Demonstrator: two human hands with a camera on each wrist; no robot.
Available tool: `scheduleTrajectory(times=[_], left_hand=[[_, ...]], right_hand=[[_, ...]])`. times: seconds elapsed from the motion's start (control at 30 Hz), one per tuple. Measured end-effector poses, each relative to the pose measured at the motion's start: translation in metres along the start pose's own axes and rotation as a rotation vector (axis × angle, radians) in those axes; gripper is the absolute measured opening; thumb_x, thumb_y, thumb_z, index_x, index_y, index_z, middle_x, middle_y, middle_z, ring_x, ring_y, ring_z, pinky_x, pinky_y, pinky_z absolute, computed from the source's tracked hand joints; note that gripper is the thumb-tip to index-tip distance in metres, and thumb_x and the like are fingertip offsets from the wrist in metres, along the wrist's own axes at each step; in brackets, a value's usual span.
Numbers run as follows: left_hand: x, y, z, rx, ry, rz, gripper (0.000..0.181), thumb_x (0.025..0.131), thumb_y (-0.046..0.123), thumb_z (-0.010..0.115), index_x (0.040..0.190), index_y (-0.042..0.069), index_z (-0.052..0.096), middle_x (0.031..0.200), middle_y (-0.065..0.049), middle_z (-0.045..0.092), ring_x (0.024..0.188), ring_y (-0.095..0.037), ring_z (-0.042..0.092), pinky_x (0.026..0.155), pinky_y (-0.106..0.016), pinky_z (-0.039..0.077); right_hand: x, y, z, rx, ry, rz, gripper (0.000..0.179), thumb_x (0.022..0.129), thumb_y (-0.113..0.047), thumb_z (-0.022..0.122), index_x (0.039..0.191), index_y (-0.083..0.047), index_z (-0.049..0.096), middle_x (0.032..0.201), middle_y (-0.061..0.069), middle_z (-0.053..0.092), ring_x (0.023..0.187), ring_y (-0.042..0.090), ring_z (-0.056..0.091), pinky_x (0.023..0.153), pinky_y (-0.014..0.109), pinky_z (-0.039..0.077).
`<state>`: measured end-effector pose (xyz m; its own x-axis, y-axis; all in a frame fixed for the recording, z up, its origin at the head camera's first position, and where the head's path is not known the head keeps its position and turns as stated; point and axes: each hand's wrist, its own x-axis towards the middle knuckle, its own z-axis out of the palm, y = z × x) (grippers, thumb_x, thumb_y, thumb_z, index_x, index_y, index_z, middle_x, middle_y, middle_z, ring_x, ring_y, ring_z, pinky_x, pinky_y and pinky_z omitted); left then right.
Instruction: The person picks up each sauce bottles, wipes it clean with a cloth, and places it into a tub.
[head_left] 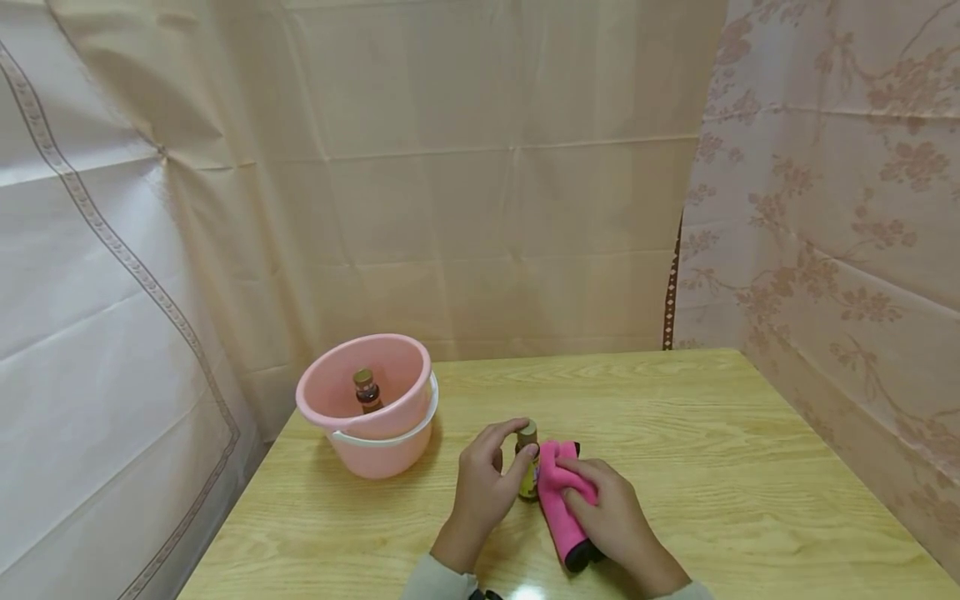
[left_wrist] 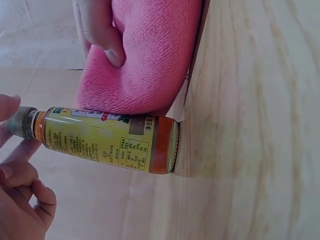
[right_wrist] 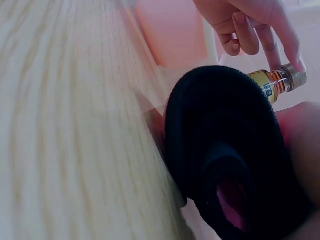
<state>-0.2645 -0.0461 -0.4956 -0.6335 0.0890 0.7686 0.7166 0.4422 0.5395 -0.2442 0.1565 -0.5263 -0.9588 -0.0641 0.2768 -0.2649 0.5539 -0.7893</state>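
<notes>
A small glass bottle with a yellow label, orange-brown contents and a dull gold cap stands upright on the table. My left hand pinches it at the cap and neck between thumb and fingers. Right beside the bottle is a folded pink plush cloth with black edging. Its side lies against the label in the left wrist view. My right hand grips the cloth, thumb and fingers pressing into its folds. Close up in the right wrist view, the cloth's black edge hides the bottle's lower part.
A pink bucket with a white handle stands at the table's left side. Inside it is another brown bottle with a gold cap. The wooden table reaches back to a beige curtain, with patterned cloth hanging at the right.
</notes>
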Motion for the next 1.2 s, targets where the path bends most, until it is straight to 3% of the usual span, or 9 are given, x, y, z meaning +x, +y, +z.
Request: scheduleTrajectory(times=[0.33,0.6,0.83,1.0,1.2], left_hand=[[0.0,-0.0009,-0.0007,0.0,-0.004,-0.051,0.031,0.094,0.024,0.077,0.125,0.018,0.073,0.111,0.004,0.075,0.052,0.004,0.027,0.045,-0.014,0.029],[0.0004,-0.0002,-0.0005,-0.016,0.024,-0.023,0.028,0.094,0.022,0.077,0.122,0.019,0.075,0.112,0.002,0.074,0.053,0.004,0.03,0.046,-0.014,0.032],[0.0006,0.001,-0.0006,-0.013,0.045,-0.014,0.025,0.094,0.021,0.078,0.118,0.018,0.077,0.11,0.0,0.068,0.053,0.004,0.03,0.045,-0.015,0.033],[0.0006,0.001,-0.001,-0.024,0.047,-0.001,0.025,0.093,0.019,0.078,0.118,0.018,0.077,0.108,0.0,0.07,0.053,0.004,0.031,0.045,-0.015,0.032],[0.0011,0.0022,-0.0019,-0.031,0.044,0.002,0.025,0.093,0.018,0.078,0.118,0.017,0.077,0.107,0.001,0.072,0.052,0.003,0.031,0.045,-0.015,0.032]], right_hand=[[-0.0011,-0.001,-0.0008,0.064,0.081,-0.134,0.048,0.087,-0.006,0.08,0.126,-0.033,0.073,0.123,-0.013,0.068,0.108,0.01,0.066,0.088,0.028,0.057],[-0.0014,-0.003,-0.0014,0.13,0.134,-0.219,0.053,0.086,0.0,0.079,0.129,-0.03,0.073,0.125,-0.009,0.067,0.101,0.009,0.066,0.076,0.024,0.058],[-0.0018,-0.0022,-0.0019,0.179,0.138,-0.262,0.054,0.089,0.0,0.078,0.133,-0.03,0.07,0.128,-0.009,0.065,0.105,0.009,0.066,0.079,0.025,0.059],[-0.002,-0.0023,-0.0025,0.2,0.115,-0.27,0.051,0.091,-0.002,0.076,0.134,-0.028,0.069,0.129,-0.005,0.065,0.106,0.009,0.066,0.079,0.024,0.059],[-0.0027,-0.0045,-0.0038,0.2,0.075,-0.219,0.048,0.093,-0.005,0.075,0.133,-0.031,0.069,0.128,-0.004,0.067,0.103,0.009,0.066,0.078,0.024,0.059]])
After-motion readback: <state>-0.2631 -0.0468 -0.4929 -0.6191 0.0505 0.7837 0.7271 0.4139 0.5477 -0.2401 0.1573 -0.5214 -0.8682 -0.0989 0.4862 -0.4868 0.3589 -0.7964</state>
